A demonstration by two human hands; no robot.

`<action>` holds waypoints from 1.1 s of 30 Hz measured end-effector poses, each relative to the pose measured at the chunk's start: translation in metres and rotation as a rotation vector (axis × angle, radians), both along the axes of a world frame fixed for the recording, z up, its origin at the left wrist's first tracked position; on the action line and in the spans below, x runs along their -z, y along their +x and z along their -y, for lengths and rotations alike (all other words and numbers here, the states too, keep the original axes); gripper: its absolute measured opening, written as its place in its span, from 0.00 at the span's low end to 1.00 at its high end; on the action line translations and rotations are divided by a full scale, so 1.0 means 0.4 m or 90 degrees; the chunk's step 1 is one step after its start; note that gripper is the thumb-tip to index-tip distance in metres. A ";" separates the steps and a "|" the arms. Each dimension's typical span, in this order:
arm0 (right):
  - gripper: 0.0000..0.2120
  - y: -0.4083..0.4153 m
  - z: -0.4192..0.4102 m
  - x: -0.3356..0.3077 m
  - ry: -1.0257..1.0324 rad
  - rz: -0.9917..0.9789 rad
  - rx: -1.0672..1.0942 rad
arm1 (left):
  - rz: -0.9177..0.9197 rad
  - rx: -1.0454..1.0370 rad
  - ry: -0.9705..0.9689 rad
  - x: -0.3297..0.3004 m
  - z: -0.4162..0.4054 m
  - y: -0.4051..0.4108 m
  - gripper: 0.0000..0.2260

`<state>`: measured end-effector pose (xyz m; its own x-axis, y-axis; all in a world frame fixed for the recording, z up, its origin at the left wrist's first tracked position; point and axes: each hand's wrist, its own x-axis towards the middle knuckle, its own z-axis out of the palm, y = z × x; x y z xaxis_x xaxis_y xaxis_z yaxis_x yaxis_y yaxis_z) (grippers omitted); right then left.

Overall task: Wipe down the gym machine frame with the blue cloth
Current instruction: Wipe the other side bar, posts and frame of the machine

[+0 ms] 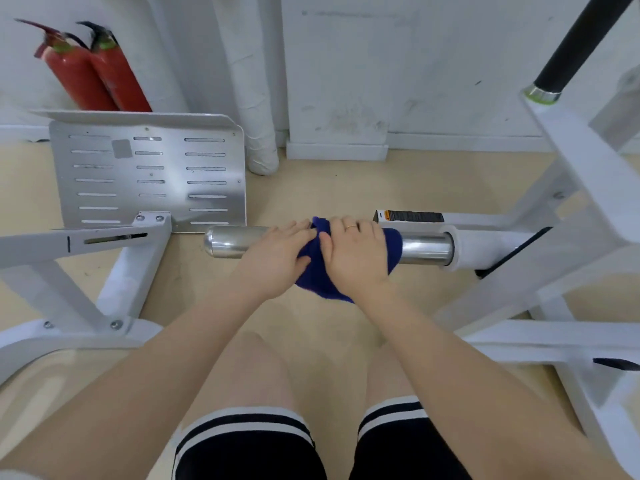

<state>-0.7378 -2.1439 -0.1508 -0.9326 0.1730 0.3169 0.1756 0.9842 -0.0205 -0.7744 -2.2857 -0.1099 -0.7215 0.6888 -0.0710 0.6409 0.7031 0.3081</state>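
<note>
A black and orange warning label [410,215] is sitting on the white frame [588,181], its print too blurred to read. Both hands are curling over the soft blue cloth [320,271] wrapped round the smooth polished chrome bar [426,249]: the left hand [278,258] gripping beside the right hand [356,254], which is wearing a thin ring.
</note>
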 end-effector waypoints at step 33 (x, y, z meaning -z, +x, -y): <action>0.06 -0.016 0.206 -0.093 -0.051 0.246 -0.247 | 0.240 -0.465 0.372 0.002 0.228 -0.044 0.17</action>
<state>-0.7441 -2.2264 -0.1138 -0.9786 -0.1965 -0.0604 -0.1896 0.9764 -0.1034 -0.7920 -2.3769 -0.1107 -0.9810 0.0859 -0.1740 -0.0972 0.5583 0.8239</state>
